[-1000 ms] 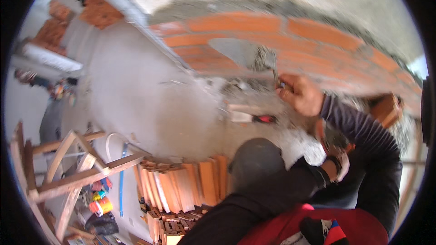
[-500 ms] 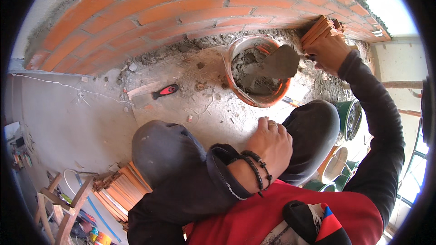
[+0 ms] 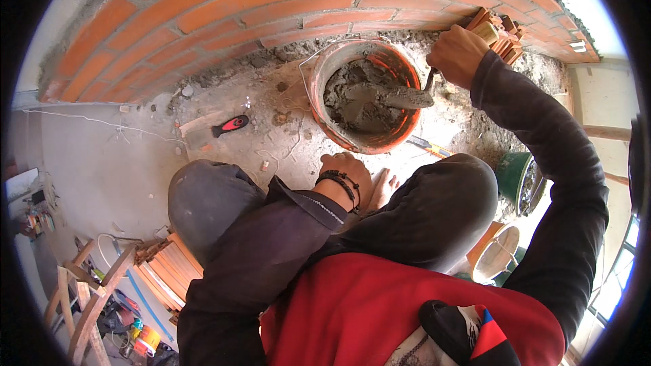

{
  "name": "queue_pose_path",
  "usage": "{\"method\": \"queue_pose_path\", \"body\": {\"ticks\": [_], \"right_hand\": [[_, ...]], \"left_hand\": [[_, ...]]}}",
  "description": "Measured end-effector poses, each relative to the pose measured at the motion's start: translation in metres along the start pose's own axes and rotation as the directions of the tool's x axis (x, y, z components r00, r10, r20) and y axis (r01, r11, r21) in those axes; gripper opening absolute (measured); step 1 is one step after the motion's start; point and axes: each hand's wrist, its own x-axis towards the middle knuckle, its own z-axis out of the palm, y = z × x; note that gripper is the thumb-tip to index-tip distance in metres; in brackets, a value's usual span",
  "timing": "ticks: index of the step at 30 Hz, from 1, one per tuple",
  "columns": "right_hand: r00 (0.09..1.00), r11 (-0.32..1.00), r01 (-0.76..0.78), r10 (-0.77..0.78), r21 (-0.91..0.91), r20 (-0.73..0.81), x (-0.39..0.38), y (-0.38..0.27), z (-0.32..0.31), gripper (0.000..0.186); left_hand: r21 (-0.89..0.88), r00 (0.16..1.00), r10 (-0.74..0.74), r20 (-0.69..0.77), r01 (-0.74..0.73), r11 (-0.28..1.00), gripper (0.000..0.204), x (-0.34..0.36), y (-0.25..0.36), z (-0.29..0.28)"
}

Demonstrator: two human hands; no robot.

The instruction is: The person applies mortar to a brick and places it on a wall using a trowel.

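Scooping mortar [image 3: 347, 88] appears in hand. The right hand [image 3: 460, 57] is clenched around the handle of the trowel [image 3: 409, 99]; its blade lies within the orange bucket [image 3: 409, 124]. Left-hand [image 3: 348, 172] finger closure cannot be determined. Lifting calls for a level blade.

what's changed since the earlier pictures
The right hand moved from the wall to the bucket, keeping the trowel, now at the mortar. The left hand shifted left, nearer the bucket. The red-handled tool stayed on the floor.
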Motion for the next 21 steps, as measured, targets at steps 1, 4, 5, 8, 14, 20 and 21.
{"method": "queue_pose_path", "body": {"ticks": [1, 4, 5, 8, 14, 20, 21], "right_hand": [[1.000, 1.000, 0.011, -0.011, -0.005, 0.009, 0.000, 0.000, -0.001, 0.010], [0.998, 0.999, -0.054, 0.054, 0.008, -0.013, -0.003, 0.003, -0.004, 0.009], [0.999, 0.999, -0.047, 0.048, 0.027, -0.026, -0.003, 0.002, -0.002, 0.009], [1.000, 0.999, -0.027, 0.028, 0.042, -0.014, -0.004, -0.003, 0.003, 0.009], [0.997, 0.997, 0.076, -0.076, 0.014, 0.033, 0.009, -0.016, 0.003, 0.009], [0.991, 0.986, 0.119, -0.124, 0.114, 0.039, 0.006, -0.032, 0.016, 0.004], [0.992, 0.986, 0.109, -0.116, 0.128, 0.042, 0.005, -0.029, 0.021, 0.004]], "left_hand": [[-0.013, 0.999, -0.009, -0.052, 0.009, 1.000, 0.036, 0.004, 0.001, 0.004], [-0.030, 0.996, -0.016, -0.082, 0.014, 0.999, 0.039, 0.011, 0.001, 0.011], [-0.039, 0.995, -0.024, -0.093, 0.020, 0.999, 0.038, 0.012, 0.002, 0.011], [0.015, 0.999, -0.040, -0.033, 0.040, 0.999, 0.044, 0.012, 0.003, 0.005], [-0.057, 0.998, -0.038, -0.052, 0.035, 0.998, 0.053, 0.019, 0.003, 0.010], [-0.062, 0.992, -0.024, -0.121, 0.017, 0.998, 0.054, 0.018, 0.002, 0.014], [-0.066, 0.992, -0.022, -0.121, 0.014, 0.998, 0.054, 0.019, 0.002, 0.015]]}}
